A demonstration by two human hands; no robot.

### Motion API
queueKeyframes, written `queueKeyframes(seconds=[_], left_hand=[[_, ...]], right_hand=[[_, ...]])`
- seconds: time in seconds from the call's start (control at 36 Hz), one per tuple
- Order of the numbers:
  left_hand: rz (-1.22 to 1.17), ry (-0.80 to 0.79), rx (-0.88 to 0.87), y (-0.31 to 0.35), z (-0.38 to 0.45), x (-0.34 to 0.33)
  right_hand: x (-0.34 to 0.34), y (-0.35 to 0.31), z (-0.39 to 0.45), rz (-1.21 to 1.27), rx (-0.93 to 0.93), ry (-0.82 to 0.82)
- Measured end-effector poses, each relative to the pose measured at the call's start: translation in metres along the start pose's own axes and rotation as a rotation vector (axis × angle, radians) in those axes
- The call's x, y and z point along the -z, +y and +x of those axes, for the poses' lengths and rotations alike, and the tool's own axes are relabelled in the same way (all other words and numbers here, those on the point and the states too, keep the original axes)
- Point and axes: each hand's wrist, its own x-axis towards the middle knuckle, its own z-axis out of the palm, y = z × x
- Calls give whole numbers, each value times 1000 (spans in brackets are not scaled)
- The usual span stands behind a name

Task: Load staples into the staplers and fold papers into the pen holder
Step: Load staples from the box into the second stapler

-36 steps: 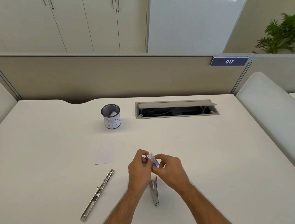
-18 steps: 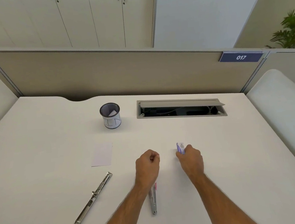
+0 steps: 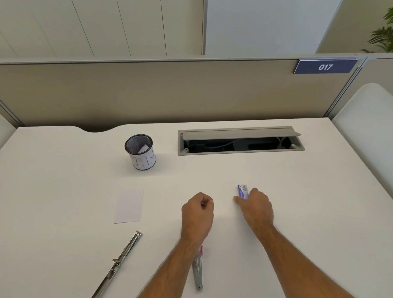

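My right hand [image 3: 255, 206] holds a small blue and white staple box [image 3: 242, 191] by its near end, low against the white desk [image 3: 315, 209]. To its left, my left hand [image 3: 198, 216] is a fist with thumb against forefinger; I see nothing in it. A silver stapler [image 3: 115, 268] lies swung open flat at the front left. A second stapler with a pink part [image 3: 198, 271] lies partly hidden under my left forearm. A white paper slip [image 3: 129, 205] lies left of my hands. The mesh pen holder [image 3: 140, 153] stands behind it with a folded paper [image 3: 143, 148] inside.
An open cable hatch [image 3: 237, 140] is sunk into the desk's back right. A beige partition with a blue 017 sign [image 3: 325, 66] bounds the far edge. White chair backs [image 3: 374, 133] flank the desk on both sides.
My hands, together on the staple box a second ago, have parted. The right hand carried the box to the right; the left hand stayed behind as a fist.
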Motion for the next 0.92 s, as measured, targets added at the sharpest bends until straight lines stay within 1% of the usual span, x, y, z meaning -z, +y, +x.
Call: queueKeyframes(seconds=[0.08,0.14,0.19,0.28,0.33,0.39,0.5,0.58,0.72,0.92], left_hand=[[-6,8,1,0,-1,2],[-20,9,6,-2,-2,4],[-32,5,19,-4,-4,7],[-40,-4,33,-8,-7,12],[-32,-13,42,-10,-11,16],[-12,-19,33,-14,-14,22],[15,-10,35,-24,-24,41],[25,12,51,-29,-29,50],[22,93,106,-41,-44,77],[1,149,187,-57,-56,120]], right_hand=[[2,-2,-8,90,-25,48],[4,-8,-18,265,-49,74],[5,-15,-30,498,-93,58],[-4,-25,-46,757,-134,-56],[-11,-31,-54,956,-165,-183],[-16,-40,-64,1099,-195,-296],[-25,-58,-90,1194,-198,-439],[-30,-67,-101,1243,-214,-475],[-46,-92,-129,1295,-236,-530],[-64,-126,-171,1197,-134,-600]])
